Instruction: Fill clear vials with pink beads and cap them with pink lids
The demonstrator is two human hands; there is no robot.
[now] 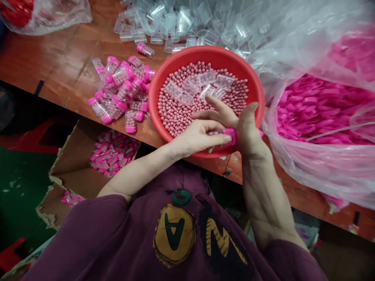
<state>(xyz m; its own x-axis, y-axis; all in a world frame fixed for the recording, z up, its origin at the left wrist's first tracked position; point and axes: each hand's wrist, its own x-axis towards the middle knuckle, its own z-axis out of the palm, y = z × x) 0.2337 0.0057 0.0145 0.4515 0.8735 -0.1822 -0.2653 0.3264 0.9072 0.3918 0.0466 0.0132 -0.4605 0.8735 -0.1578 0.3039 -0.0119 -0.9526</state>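
Note:
My left hand [195, 137] is closed around a small clear tube of pink beads with a bright pink cap [231, 137]. The tube lies on its side over the near rim of a red bowl [155, 102]. Against the capped end presses the palm of my right hand [244, 123], its fingers stretched out and thumb raised. Pink beads [178, 117] fill the bowl, with several flat clear plastic pieces [224, 81] on top. A bit of pink shows behind my right wrist; what it is cannot be made out.
Left of the bowl lies a heap of filled, pink-capped tubes [123, 88]. Clear empty tubes [184, 21] are piled behind. A plastic bag of pink parts [319, 109] stands at right. Below the table edge, a cardboard box [73, 171] contains more filled tubes. A bag with red items [17, 13] sits far left.

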